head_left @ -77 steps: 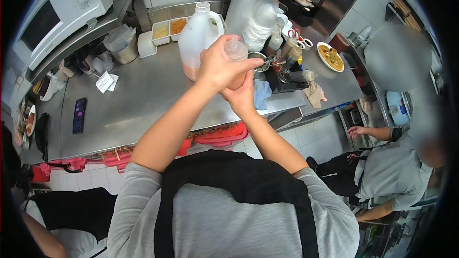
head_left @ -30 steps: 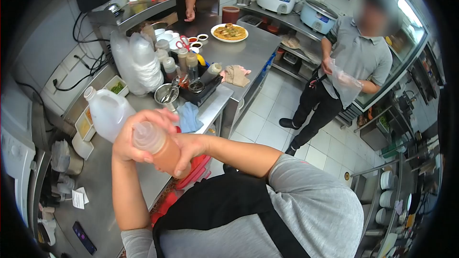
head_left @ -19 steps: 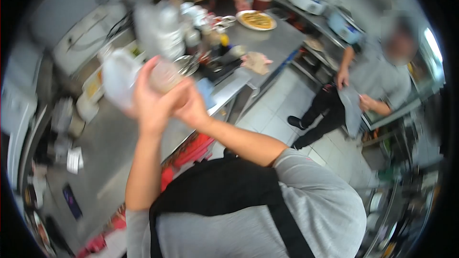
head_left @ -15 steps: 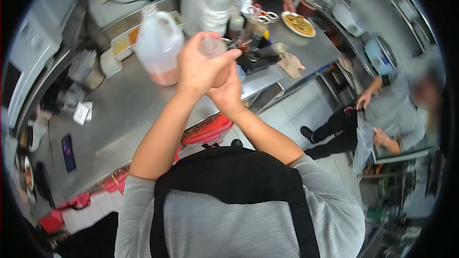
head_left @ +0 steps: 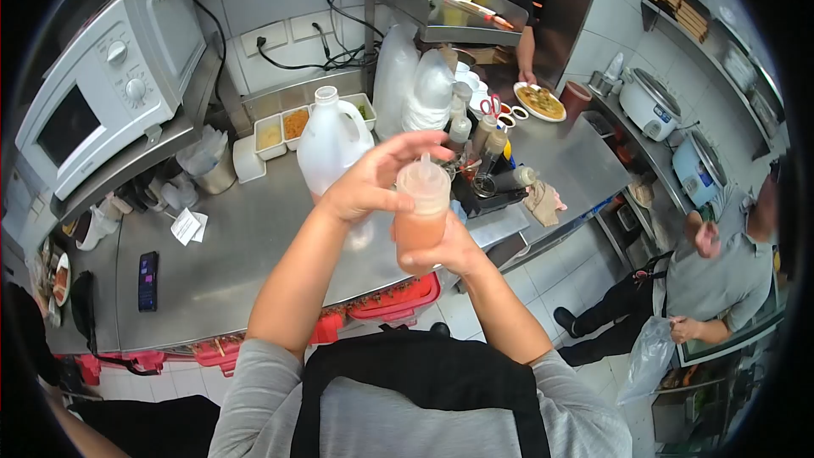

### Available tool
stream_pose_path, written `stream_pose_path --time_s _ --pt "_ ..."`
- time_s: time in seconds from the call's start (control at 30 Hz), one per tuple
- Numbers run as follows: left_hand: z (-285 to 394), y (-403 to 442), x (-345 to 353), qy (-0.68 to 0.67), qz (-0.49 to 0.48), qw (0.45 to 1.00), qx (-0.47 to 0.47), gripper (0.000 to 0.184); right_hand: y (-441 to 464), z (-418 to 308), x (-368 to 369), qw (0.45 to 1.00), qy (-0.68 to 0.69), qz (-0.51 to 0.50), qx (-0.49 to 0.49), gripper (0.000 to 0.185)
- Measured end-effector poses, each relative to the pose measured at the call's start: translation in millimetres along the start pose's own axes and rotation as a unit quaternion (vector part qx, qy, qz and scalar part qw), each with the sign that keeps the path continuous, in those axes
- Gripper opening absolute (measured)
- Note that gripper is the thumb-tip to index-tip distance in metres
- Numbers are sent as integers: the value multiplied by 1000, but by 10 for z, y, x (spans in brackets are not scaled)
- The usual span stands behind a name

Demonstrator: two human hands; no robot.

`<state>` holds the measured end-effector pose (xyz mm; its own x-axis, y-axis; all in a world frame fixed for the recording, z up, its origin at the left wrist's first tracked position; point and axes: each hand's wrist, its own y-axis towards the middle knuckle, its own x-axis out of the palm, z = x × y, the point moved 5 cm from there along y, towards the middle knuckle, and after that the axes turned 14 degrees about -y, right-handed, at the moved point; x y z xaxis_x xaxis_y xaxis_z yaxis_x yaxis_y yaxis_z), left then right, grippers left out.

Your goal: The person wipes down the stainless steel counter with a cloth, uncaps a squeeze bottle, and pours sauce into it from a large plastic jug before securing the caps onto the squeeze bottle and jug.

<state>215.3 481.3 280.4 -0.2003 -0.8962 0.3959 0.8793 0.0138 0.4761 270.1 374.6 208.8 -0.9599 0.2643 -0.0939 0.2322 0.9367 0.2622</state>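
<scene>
A clear squeeze bottle [head_left: 421, 233] with orange-pink liquid inside stands nearly upright in front of me. My right hand [head_left: 454, 250] grips its body from below and the right. My left hand [head_left: 366, 182] is at the translucent nozzle cap [head_left: 424, 176], with the thumb by its collar and the fingers stretched out behind the nozzle. Whether those fingers touch the cap is hard to tell. Just beyond my left hand is a large translucent plastic jug [head_left: 326, 144] without a lid, its lower part hidden by my arm.
On the steel counter [head_left: 246, 246] lie a phone [head_left: 147, 280] and paper slips [head_left: 186, 226]. Small food trays [head_left: 270, 137], stacked plastic cups [head_left: 430, 93] and sauce bottles stand behind. Someone's hand [head_left: 527, 76] touches a plate of food [head_left: 540, 102]. A co-worker [head_left: 716, 263] at right holds a plastic bag [head_left: 646, 360].
The squeeze bottle has come lower and more upright into view. My left hand's fingers have loosened from around its top. The co-worker's one hand has risen. My view has shifted.
</scene>
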Motion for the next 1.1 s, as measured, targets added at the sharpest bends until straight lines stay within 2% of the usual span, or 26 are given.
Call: stream_pose_path --time_s 0.03,0.07,0.17,0.2,0.3,0.33,0.43,0.5,0.53,0.6,0.7,0.77,0.83,0.93,1.0,1.03,1.1 --pt "-13 -70 -110 17 67 997 26 98 14 22 -49 997 -43 56 -4 82" --pt "-41 -117 -197 67 108 989 76 95 45 8 -79 988 -87 122 -39 83" --pt "-105 -157 59 243 259 927 121 87 68 77 -118 933 -229 275 -46 82" --pt "-201 -121 62 262 294 907 146 74 114 173 -102 924 -214 307 -73 81" --pt "-270 -49 47 284 358 885 87 61 10 113 -69 864 -342 367 -33 79" --pt "-263 -28 48 300 336 887 103 50 -19 62 -73 860 -350 369 -43 74" --pt "-209 62 66 223 200 954 -19 44 -59 134 -128 944 -209 250 -38 73" --pt "-217 129 107 116 95 986 -70 46 -47 152 -89 996 -35 79 -23 73" --pt "-231 169 126 61 31 994 -86 48 -41 162 -74 999 46 -20 -12 73" --pt "-282 227 204 -59 -108 984 -130 57 -78 150 47 965 185 -187 -6 71" --pt "-237 314 303 -52 -137 982 -121 64 -100 29 25 954 223 -199 8 70" --pt "-105 316 254 18 -32 997 -70 77 -47 -52 -172 992 103 -76 -6 71" --pt "-25 273 148 67 71 995 -30 83 -41 -115 -350 997 -28 65 -28 73" --pt "-20 277 195 216 170 960 56 75 -9 -223 -456 928 -224 289 -66 77" --pt "-122 338 199 276 246 924 100 75 -18 -231 -414 870 -326 370 -20 77" --pt "-156 366 220 292 251 919 87 66 -36 -237 -395 832 -375 409 2 77" --pt "-183 433 274 324 259 908 61 50 -51 -202 -392 814 -393 428 -4 78"
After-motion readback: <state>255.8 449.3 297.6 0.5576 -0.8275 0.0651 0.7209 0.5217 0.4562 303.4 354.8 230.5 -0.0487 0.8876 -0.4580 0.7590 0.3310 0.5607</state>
